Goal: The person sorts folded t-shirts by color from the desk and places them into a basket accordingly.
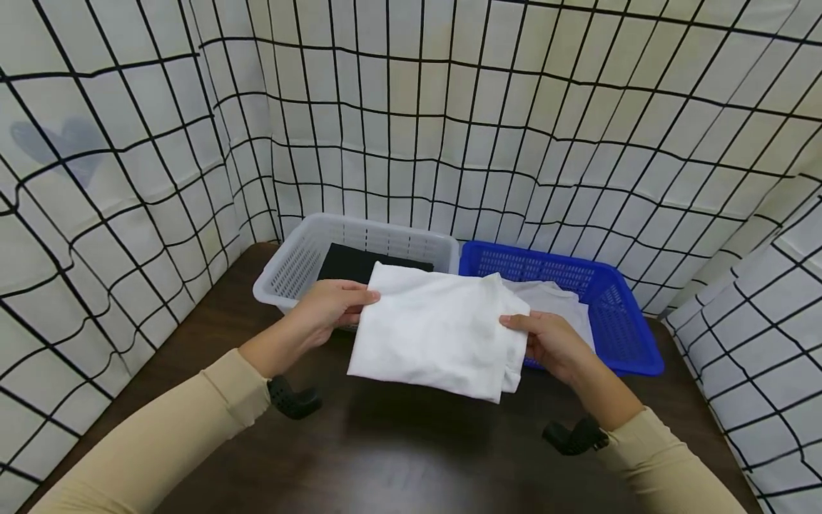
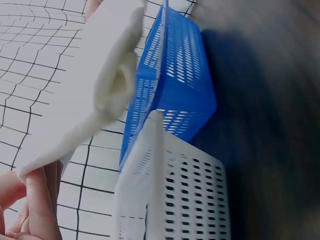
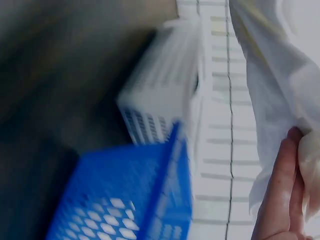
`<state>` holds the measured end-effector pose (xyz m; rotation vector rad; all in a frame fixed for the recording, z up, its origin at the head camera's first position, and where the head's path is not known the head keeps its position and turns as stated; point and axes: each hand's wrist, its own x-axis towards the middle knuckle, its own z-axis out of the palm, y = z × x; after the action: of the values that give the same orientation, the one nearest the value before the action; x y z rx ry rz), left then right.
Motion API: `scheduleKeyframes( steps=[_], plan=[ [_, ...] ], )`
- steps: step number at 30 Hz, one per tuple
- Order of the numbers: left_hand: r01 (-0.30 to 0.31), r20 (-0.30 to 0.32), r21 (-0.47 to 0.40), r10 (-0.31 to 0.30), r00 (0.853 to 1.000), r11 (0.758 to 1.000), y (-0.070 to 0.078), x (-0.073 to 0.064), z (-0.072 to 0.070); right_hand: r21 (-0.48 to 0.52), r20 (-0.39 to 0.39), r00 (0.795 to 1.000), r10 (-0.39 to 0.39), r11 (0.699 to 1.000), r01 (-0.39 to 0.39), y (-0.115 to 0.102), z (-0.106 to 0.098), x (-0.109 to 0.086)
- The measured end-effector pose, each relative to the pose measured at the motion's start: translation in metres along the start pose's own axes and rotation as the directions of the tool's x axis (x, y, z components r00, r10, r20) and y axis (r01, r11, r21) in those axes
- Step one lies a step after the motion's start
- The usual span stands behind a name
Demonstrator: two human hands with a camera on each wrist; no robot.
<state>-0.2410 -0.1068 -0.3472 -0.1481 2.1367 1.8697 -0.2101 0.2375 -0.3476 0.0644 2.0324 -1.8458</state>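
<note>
A folded white cloth (image 1: 439,328), possibly a garment, is held up above the table between both hands. My left hand (image 1: 327,307) pinches its left edge, thumb on top; in the left wrist view the fingers (image 2: 41,205) lie under the cloth's corner. The right hand (image 1: 555,343) grips the opposite edge, where several layers hang loosely. In the right wrist view its fingers (image 3: 280,185) lie against the fabric. Behind the cloth stand a white basket (image 1: 295,246) holding a folded black cloth (image 1: 349,263) and a blue basket (image 1: 626,321) with white cloth (image 1: 559,303) in it.
Both baskets stand side by side at the back of the dark brown table (image 1: 411,464). Black wire grid panels (image 1: 417,114) backed with white sheeting enclose the table on the left, back and right.
</note>
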Motion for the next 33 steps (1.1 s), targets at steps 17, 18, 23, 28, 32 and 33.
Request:
scheduleKeyframes(
  steps=[17, 18, 23, 28, 32, 33],
  plan=[
    [-0.001, 0.004, -0.130, 0.002, 1.000, 0.991, 0.035, 0.041, 0.041, 0.038, -0.096, 0.995, 0.006, 0.999, -0.003, -0.026, -0.045, 0.012],
    [-0.002, 0.001, -0.125, 0.003, 1.000, 0.992, 0.038, 0.043, 0.045, 0.043, -0.101, 0.995, 0.004, 0.999, 0.000, -0.027, -0.047, 0.012],
    [-0.004, -0.003, -0.129, 0.004, 1.000, 0.992, 0.048, 0.053, 0.056, 0.062, -0.112, 0.994, -0.007, 0.998, 0.014, -0.031, -0.061, 0.013],
    [0.015, 0.005, -0.167, -0.014, 1.000, 0.986, 0.055, 0.059, 0.063, 0.055, -0.115, 0.993, 0.004, 0.998, 0.002, -0.035, -0.069, 0.014],
    [0.011, 0.014, -0.171, -0.009, 1.000, 0.985, 0.061, 0.063, 0.069, 0.047, -0.131, 0.991, 0.004, 0.999, 0.002, -0.040, -0.076, 0.014],
    [0.009, 0.017, -0.168, -0.006, 1.000, 0.986, 0.063, 0.064, 0.070, 0.057, -0.135, 0.991, 0.006, 0.998, 0.001, -0.041, -0.078, 0.015]
  ],
)
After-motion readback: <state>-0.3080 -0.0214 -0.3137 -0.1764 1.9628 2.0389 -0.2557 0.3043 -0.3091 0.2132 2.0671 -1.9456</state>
